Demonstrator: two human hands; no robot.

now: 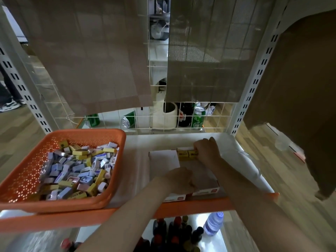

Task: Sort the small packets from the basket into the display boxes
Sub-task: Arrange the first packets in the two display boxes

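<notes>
Shelf-top display box (201, 172) — yellow packets (187, 153) pinched in right grip (207, 149).

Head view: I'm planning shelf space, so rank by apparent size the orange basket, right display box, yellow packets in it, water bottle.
1. orange basket
2. display box
3. water bottle, partly hidden and farther, so unsure
4. yellow packets

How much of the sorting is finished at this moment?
Little is done: a few yellow packets stand at the far end of the right box. The right hand holds them; the left hand rests by the boxes. The basket is full of packets, and the left box shows none.
</notes>
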